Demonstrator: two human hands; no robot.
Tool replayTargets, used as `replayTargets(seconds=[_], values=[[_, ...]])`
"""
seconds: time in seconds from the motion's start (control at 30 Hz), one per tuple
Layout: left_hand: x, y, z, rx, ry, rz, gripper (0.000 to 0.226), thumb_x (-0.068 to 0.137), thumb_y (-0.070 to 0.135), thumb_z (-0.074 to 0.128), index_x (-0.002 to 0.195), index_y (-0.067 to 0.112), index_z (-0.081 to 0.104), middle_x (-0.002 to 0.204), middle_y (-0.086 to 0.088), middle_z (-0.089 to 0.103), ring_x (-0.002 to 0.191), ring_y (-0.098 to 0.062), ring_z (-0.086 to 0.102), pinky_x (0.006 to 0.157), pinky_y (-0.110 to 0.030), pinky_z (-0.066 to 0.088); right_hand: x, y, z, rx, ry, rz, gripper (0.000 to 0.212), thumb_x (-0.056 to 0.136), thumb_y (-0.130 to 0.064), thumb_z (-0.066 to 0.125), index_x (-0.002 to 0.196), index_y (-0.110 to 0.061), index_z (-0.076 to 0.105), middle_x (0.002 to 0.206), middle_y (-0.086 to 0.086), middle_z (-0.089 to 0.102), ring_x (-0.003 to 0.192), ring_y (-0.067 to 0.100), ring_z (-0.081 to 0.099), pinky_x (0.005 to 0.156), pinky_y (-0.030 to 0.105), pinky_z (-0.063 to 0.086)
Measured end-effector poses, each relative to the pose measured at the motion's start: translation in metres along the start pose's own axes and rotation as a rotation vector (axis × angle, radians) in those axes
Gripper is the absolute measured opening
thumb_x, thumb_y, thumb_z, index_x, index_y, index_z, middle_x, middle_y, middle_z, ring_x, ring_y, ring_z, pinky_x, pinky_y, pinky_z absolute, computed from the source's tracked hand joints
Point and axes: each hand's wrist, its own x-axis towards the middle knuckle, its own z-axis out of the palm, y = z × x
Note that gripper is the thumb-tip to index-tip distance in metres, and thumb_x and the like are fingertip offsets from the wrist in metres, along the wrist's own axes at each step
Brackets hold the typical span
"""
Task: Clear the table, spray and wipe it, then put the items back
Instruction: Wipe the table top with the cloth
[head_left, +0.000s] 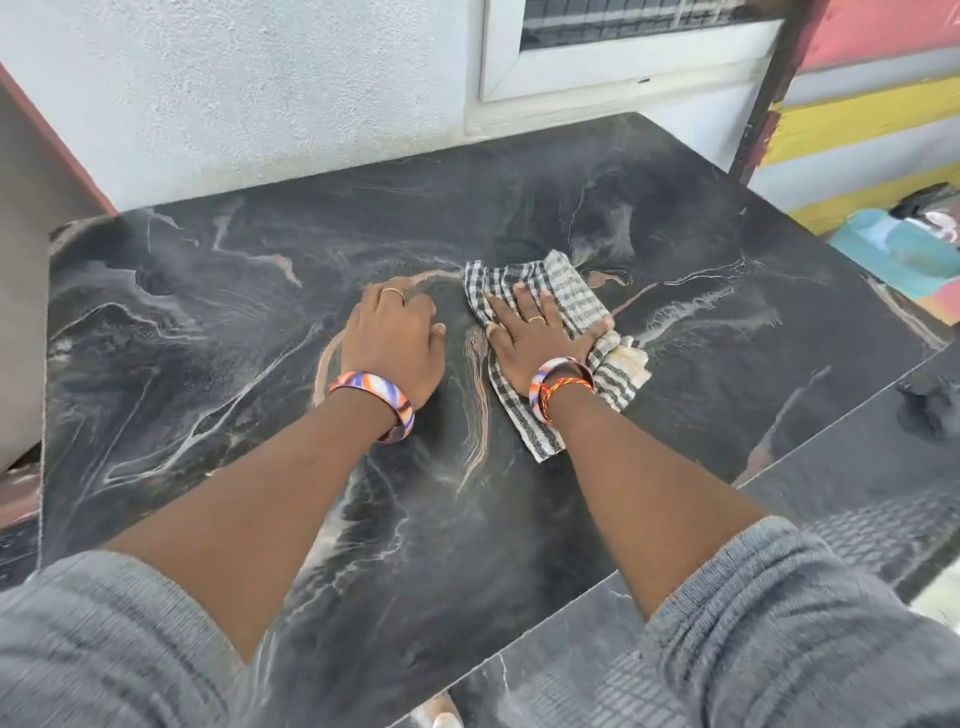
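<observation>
A black marble table (218, 322) with white and pink veins fills the view. On its middle lies a grey-and-white checked cloth (563, 283), partly bunched. My right hand (535, 332) presses flat on the cloth with straight fingers spread, the thumb at the cloth's left edge. My left hand (395, 338) rests on the bare marble just left of the cloth, its fingers bent downward against the surface, holding nothing. Both wrists carry striped bangles.
A white wall and a window frame (623, 78) stand behind the table. A dark wooden post (769, 104) rises at the back right corner. Coloured steps and a blue object (898, 249) lie to the right. The floor below is dark marble.
</observation>
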Motion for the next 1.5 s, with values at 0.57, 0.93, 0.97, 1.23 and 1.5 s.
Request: replayTargets(seconds=[0.57,0.93,0.97,1.23,1.5], values=[[-0.139,0.023,-0.006,0.009,0.013,-0.088,0.033,0.091,0.023,0.046,0.118,0.007,0.056,0.142,-0.017,0.042,0.134,-0.033,0.032,0.111,-0.042,0.028,-0.155,0.037,-0.008,0.146,-0.171,0.039,0.048,0.096,-0.039,0.017,0.142,-0.049,0.009,0.157,-0.013,-0.004,0.145,0.015,-0.005,0.108,0.063,-0.011],[-0.177,-0.011,-0.020,0.050,0.037,-0.252,0.033,0.090,0.021,0.048,0.116,0.004,0.059,0.135,-0.020,0.048,0.127,-0.038,0.037,0.105,-0.045,0.033,-0.214,-0.051,0.027,0.113,-0.128,-0.305,0.050,0.094,-0.034,0.027,0.141,-0.048,0.018,0.157,-0.014,0.007,0.145,0.019,0.002,0.105,0.061,0.001],[-0.176,-0.014,-0.020,0.054,0.039,-0.255,0.033,0.090,0.020,0.048,0.116,0.004,0.059,0.136,-0.020,0.048,0.128,-0.038,0.037,0.105,-0.045,0.033,-0.215,-0.059,0.032,0.093,-0.119,-0.351,0.049,0.094,-0.036,0.027,0.141,-0.048,0.018,0.157,-0.014,0.007,0.145,0.020,0.002,0.104,0.063,-0.001],[-0.138,-0.027,-0.017,0.086,0.021,-0.263,0.035,0.091,0.022,0.046,0.120,0.005,0.056,0.139,-0.018,0.045,0.130,-0.036,0.035,0.109,-0.044,0.030,-0.175,-0.070,0.039,0.031,-0.025,-0.407,0.046,0.095,-0.046,0.019,0.140,-0.049,0.017,0.156,-0.016,0.008,0.145,0.019,0.002,0.093,0.072,-0.019],[-0.061,-0.055,-0.014,0.074,0.030,-0.219,0.034,0.090,0.021,0.046,0.117,0.004,0.057,0.141,-0.019,0.043,0.131,-0.036,0.035,0.109,-0.042,0.029,-0.060,-0.079,0.024,0.045,-0.011,-0.208,0.046,0.095,-0.046,0.016,0.141,-0.050,0.009,0.157,-0.015,0.002,0.145,0.019,-0.005,0.091,0.078,-0.014]])
